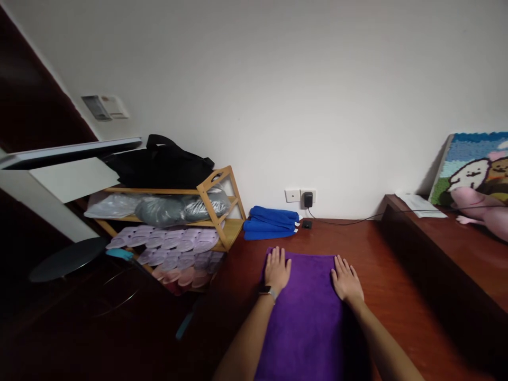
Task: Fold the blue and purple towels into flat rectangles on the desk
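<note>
A person's left hand and right hand, each grip wide, flatten a purple cloth near its far corners; even, outward pressure best limits wrinkles.

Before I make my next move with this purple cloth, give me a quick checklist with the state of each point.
1. Left hand flat on the purple plush cloth: ok.
2. Right hand at the cloth's far right corner: ok.
3. Stacked blue folded cloths apart from the purple one: ok.
4. Thin black cable away from the purple cloth: ok.
5. Near edge of the purple cloth lying straight: cannot tell, out of view.
</note>
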Motion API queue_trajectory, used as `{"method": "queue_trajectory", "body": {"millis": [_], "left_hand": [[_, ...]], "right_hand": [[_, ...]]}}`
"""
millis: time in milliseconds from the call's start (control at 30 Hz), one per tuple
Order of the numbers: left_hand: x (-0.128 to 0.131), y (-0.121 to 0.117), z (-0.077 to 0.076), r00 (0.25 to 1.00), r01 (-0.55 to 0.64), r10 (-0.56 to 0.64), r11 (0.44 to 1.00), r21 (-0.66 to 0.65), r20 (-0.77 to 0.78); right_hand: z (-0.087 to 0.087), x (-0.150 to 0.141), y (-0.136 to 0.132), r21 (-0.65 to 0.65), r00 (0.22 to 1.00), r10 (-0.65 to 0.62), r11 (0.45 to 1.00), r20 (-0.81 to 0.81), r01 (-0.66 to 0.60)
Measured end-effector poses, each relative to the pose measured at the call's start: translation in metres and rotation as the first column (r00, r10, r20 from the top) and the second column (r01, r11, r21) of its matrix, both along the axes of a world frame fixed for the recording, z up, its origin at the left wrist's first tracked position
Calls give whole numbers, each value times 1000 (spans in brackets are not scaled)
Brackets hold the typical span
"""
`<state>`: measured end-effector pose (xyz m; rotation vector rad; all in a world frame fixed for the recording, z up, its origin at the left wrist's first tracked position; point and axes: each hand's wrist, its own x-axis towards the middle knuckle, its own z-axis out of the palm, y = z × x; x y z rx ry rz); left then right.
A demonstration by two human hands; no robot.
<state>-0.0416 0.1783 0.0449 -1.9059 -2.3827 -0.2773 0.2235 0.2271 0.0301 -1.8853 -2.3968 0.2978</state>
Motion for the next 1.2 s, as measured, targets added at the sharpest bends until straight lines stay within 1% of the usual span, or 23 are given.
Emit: {"method": "queue_trajectory", "body": {"millis": [67, 100, 133, 167, 200, 233, 267, 300, 367, 433, 500, 533, 600, 667, 800, 867, 933, 1000, 1067, 1200], "left_hand": [[45, 8, -4, 987, 158, -160, 986, 55, 34], [69, 11, -8, 968, 243, -247, 968, 67, 55], [91, 13, -12, 949, 299, -304, 952, 71, 77], [109, 14, -15, 937, 330, -336, 941, 67, 99], [121, 14, -19, 928, 348, -353, 936, 59, 117], [126, 12, -20, 925, 354, -357, 934, 48, 129], [125, 10, -21, 925, 353, -355, 935, 36, 135], [116, 7, -20, 929, 344, -344, 939, 23, 135], [83, -2, -16, 950, 290, -287, 957, -11, 122], [39, -15, -11, 980, 179, -174, 983, -51, 94], [0, -27, -8, 996, 78, -74, 994, -78, 52], [-15, -32, -8, 998, 50, -47, 996, -80, 33], [-31, -39, -9, 1000, 28, -28, 997, -66, 5], [-34, -41, -11, 1000, 21, -21, 999, -46, -10], [-26, -42, -15, 1000, 8, -8, 1000, -25, 0], [-25, -42, -16, 1000, 13, -13, 1000, -17, 18], [-27, -42, -18, 999, 18, -18, 1000, -10, 36], [-29, -42, -20, 998, 19, -18, 1000, -6, 55], [-31, -42, -22, 997, 17, -16, 1000, -2, 71], [-31, -39, -24, 997, 18, -19, 1000, 7, 76]], "right_hand": [[0, 0, 0, 1, 1000, 2, 1000, -1, -2], [1, 0, 0, 0, 1000, 4, 1000, 1, -4], [1, 1, 0, -4, 1000, 9, 1000, 5, -9], [1, 1, 0, -7, 1000, 14, 1000, 10, -14], [1, 1, -1, -9, 1000, 19, 1000, 14, -19], [2, 2, -1, -8, 1000, 23, 1000, 16, -23], [2, 2, -1, -7, 1000, 24, 1000, 16, -24], [2, 2, -2, -4, 1000, 22, 1000, 14, -22], [3, 2, -2, -2, 1000, 13, 1000, 11, -13], [4, 1, -2, -10, 1000, 11, 1000, 12, -10], [4, 1, -2, -13, 1000, 14, 1000, 13, -14], [4, 1, -1, -12, 1000, 15, 1000, 13, -14], [3, 1, -1, -6, 1000, 15, 1000, 13, -15], [1, 2, -2, -2, 1000, 15, 1000, 24, -15], [-3, 2, -2, 16, 998, 14, 1000, 57, -15], [-3, 1, -2, 20, 998, 12, 1000, 70, -14], [-1, 0, -4, -5, 997, 11, 1000, 82, -10], [1, -1, -10, -33, 996, 3, 999, 85, -1], [0, -1, -20, -28, 997, -10, 1000, 76, 12], [-11, 2, -44, -28, 997, -12, 1000, 70, 14]]}}
